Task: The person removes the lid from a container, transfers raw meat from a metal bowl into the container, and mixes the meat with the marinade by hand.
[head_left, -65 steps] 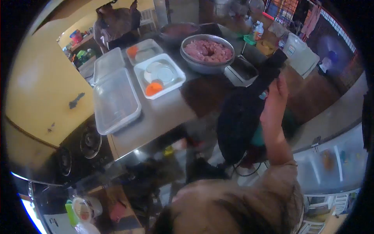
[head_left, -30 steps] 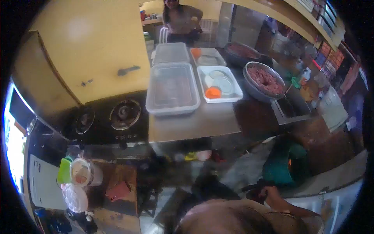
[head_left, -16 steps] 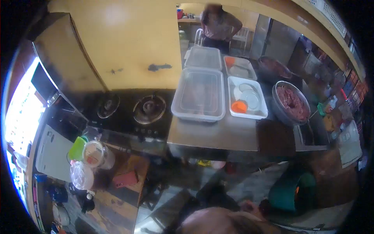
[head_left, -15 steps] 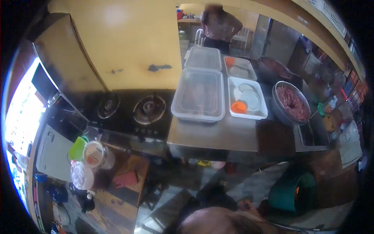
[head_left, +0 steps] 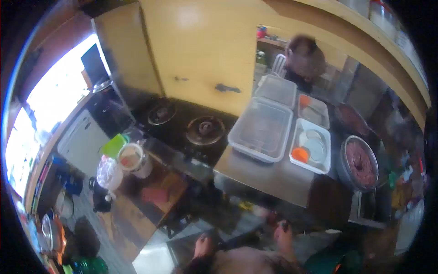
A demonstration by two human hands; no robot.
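My left hand (head_left: 204,245) is low in the view, over the floor between the wooden table and the counter. To its right, my right hand (head_left: 283,235) is in front of the steel counter (head_left: 267,182), with a small dark patch at its fingers that I cannot make out. Both hands are blurred, so their fingers do not show clearly. On the counter lies a lidded clear plastic box (head_left: 262,130). Beside it is a white tray (head_left: 327,141) holding an orange cup (head_left: 300,155) and pale dishes. Farther right, a metal bowl (head_left: 375,157) holds ground meat (head_left: 359,160).
A black gas stove (head_left: 182,121) adjoins the counter. The wooden table (head_left: 132,223) at left bears a white tub (head_left: 141,166), a plastic-wrapped container (head_left: 108,173) and a red phone-like item (head_left: 156,195). A mirror-like panel (head_left: 340,64) shows a person.
The view has swung left, shifting the counter and stove rightward and down. Both hands now show at the bottom. The person in the mirror-like panel has bent forward.
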